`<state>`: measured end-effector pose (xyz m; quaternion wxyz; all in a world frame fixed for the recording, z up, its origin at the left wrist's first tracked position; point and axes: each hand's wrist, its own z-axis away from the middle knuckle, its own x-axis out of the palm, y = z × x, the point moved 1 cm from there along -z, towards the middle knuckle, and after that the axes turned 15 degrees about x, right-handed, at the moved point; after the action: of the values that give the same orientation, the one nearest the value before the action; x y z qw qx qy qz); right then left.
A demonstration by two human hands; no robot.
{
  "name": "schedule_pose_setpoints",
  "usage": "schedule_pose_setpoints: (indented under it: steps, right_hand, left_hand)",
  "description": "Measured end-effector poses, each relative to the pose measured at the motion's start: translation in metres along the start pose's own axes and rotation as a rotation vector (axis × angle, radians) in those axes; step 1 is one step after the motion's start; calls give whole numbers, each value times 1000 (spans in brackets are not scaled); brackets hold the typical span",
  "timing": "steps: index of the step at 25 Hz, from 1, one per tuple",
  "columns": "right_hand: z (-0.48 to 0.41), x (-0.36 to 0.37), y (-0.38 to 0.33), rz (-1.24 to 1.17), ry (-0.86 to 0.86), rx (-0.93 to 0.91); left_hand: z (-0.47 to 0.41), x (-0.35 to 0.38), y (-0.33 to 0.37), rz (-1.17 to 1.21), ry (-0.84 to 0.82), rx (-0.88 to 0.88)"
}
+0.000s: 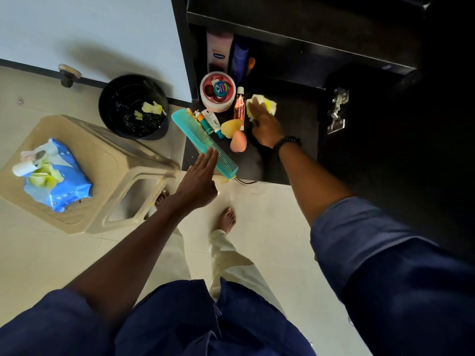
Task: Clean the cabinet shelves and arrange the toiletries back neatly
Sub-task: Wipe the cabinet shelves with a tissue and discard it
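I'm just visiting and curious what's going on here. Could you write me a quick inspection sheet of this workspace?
Surface: black cabinet shelf, right part bare and being wiped.
Job's things: yellow wipe under the right hand; teal comb, round tub, small tubes and two sponges bunched at the left.
Clutter: wipes pack on a beige stool; used wipes in the black bin.
Grippers: right hand pressing the wipe; left hand open, fingertips at the comb.
Cables: nothing seen.
Surroundings: pale tiled floor, open cabinet door with a metal hinge.
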<state>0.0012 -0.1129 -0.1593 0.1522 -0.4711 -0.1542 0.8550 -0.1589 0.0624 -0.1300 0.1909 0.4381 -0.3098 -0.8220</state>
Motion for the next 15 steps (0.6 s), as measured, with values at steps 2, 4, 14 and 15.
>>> schedule_pose_setpoints:
  steps: [2, 4, 14, 15]
  right_hand:
    - [10, 9, 5, 43, -10, -100]
    - [11, 2, 21, 4, 73, -84]
    - [-8, 3, -21, -37, 23, -33]
    - [0, 4, -8, -40, 41, -67]
  left_hand:
    - [-1, -1, -1, -2, -9, -3]
    - [-4, -3, -2, 0, -3, 9]
    - [-12, -7, -12, 1, 19, 15]
    - [-13, -7, -11, 8, 26, 19]
